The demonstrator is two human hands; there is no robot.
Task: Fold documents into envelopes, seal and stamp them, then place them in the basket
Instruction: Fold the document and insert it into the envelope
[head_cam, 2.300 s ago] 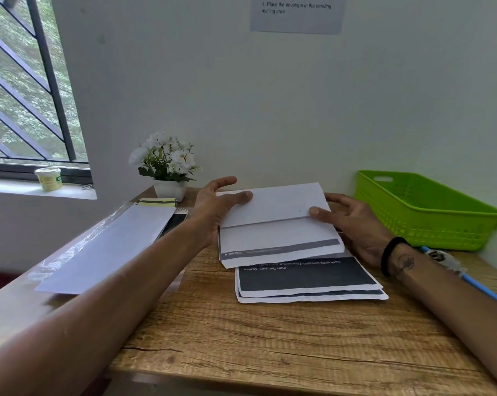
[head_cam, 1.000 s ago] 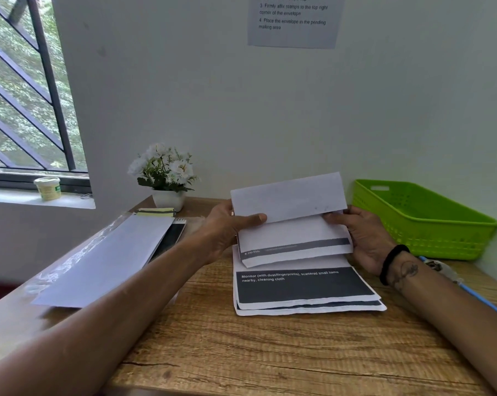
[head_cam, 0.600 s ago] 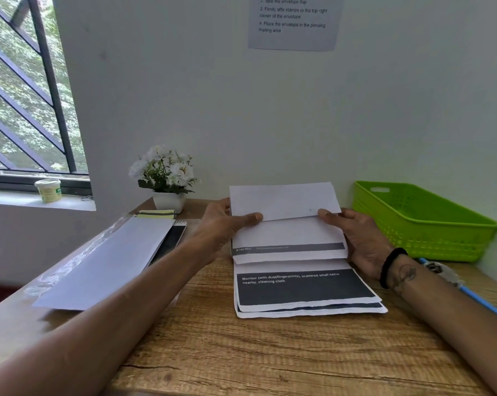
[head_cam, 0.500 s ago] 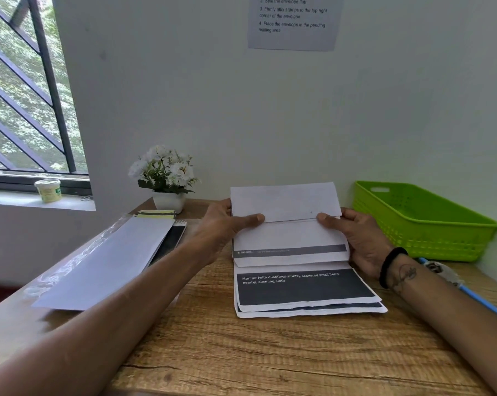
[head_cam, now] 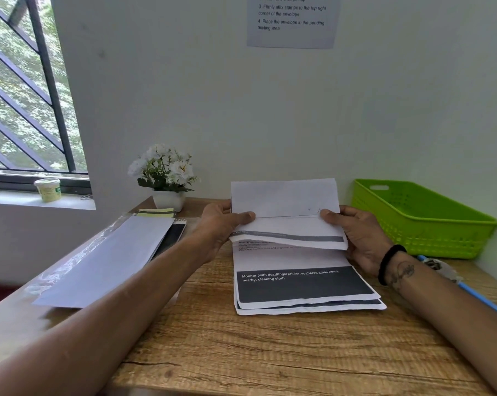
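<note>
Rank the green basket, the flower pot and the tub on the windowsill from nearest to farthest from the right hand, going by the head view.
From the right hand:
1. Green basket, just to its right on the table.
2. Flower pot, across to the left, by the wall past the folded document.
3. Tub, far left on the windowsill.

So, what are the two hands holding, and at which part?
Both hold one folded document: the left hand pinches its left edge, the right hand its right edge, at the fold.
</note>
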